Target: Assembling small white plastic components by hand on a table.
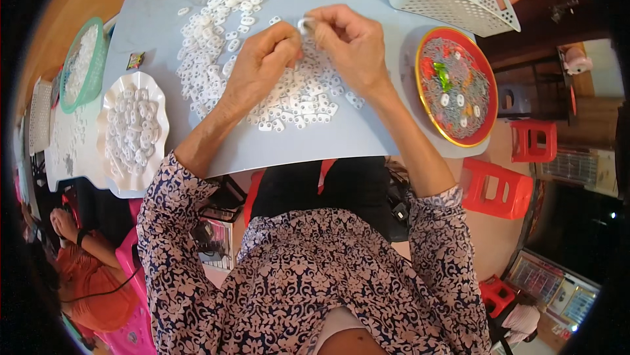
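Observation:
Above the heaped white pieces, my right hand (351, 43) pinches a small white plastic piece (304, 25) between thumb and fingertips. My left hand (266, 56) is closed close beside it, thumb pressed to the curled fingers. What it grips, if anything, is hidden. Many flat white plastic pieces with two holes (295, 109) lie loose under and around both hands. Rightward stands a red plate with a gold rim (486, 60), full of thin grey metal parts (453, 69). On the left is a white scalloped plate (159, 102) of similar white pieces.
A white perforated basket (453, 0) stands at the far right, and a green basket (102, 69) at the left. A small wrapped packet (135, 60) lies near it. Red stools (499, 187) are on the right. Another person (98, 283) sits lower left, hands together.

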Motion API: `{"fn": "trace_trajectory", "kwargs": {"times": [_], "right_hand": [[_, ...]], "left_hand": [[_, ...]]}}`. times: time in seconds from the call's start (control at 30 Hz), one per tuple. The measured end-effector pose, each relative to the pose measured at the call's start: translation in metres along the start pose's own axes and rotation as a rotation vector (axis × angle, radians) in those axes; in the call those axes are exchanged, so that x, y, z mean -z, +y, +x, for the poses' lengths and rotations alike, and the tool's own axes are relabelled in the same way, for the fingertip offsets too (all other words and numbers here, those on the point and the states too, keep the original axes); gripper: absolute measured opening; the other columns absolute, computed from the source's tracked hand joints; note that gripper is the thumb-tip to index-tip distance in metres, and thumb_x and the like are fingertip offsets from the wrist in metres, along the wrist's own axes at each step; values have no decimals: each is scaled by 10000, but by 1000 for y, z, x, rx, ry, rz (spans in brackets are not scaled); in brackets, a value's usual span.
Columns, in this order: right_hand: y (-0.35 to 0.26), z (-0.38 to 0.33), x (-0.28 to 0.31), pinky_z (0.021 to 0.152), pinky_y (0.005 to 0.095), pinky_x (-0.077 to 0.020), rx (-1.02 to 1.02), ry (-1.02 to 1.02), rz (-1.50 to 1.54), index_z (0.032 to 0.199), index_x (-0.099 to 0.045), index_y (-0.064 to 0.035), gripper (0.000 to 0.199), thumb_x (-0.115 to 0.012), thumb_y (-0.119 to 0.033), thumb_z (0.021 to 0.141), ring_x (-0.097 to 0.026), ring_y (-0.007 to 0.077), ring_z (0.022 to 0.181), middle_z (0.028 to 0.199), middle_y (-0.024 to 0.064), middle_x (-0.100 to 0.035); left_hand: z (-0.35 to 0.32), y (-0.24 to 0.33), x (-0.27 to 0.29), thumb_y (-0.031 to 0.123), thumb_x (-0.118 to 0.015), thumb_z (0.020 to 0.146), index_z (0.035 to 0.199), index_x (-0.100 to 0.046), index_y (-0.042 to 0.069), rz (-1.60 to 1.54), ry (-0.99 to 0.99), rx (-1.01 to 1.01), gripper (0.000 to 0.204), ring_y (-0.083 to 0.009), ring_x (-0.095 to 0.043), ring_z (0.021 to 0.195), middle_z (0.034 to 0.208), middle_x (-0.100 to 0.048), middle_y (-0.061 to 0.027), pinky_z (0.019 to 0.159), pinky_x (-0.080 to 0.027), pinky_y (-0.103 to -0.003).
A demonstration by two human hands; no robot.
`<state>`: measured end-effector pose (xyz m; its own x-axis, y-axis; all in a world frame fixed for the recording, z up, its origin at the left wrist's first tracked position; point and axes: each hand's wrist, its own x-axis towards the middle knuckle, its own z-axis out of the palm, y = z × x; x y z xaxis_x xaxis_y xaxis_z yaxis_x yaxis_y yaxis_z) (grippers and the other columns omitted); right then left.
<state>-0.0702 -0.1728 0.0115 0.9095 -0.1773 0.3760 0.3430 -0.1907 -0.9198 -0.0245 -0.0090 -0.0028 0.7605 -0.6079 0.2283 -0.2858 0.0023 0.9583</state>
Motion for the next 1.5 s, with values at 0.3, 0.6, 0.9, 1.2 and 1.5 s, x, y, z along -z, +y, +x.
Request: {"fn": "trace_trajectory", "kwargs": {"times": [0.3, 0.6, 0.9, 1.2, 1.5], "right_hand": [[-36, 78, 134, 575, 338, -487, 441, 392, -995, 843, -630, 6, 73, -615, -43, 791, -635, 248, 629, 727, 156, -638], [-51, 27, 97, 557, 365, -463, 249, -24, -872, 857, -641, -37, 141, -583, -161, 826, -570, 308, 557, 661, 168, -589], [-13, -13, 80, 519, 337, -424, 67, -489, -974, 800, -609, 9, 114, -581, -102, 797, -531, 237, 511, 622, 158, -563], [-17, 1, 87, 531, 257, -444, -163, -138, -633, 845, -636, 2, 116, -595, -106, 833, -569, 81, 590, 622, 45, -563], [-7, 7, 66, 645, 426, -504, 3, -374, -949, 788, -654, 7, 132, -576, -99, 778, -616, 369, 685, 733, 206, -634]], "left_hand": [[-2, 4, 1, 188, -456, 938, 793, -542, 13, -127, 32, 16, 244, -84, -468, 675, 705, -517, -7, 666, -400, -234], [-2, 3, 5, 234, -442, 947, 746, -536, 21, -155, 44, 41, 307, -92, -474, 671, 684, -508, -14, 679, -405, -250], [-1, 5, 8, 251, -439, 944, 732, -526, 20, -93, 15, 33, 326, -110, -488, 701, 672, -502, -23, 691, -401, -258], [-1, 2, 12, 261, -431, 945, 736, -525, 19, -89, 18, 44, 333, -107, -478, 694, 684, -511, -25, 691, -398, -253], [-1, 3, 14, 259, -437, 947, 734, -532, 16, -105, 31, 71, 337, -99, -469, 683, 675, -505, -20, 686, -396, -250]]}}
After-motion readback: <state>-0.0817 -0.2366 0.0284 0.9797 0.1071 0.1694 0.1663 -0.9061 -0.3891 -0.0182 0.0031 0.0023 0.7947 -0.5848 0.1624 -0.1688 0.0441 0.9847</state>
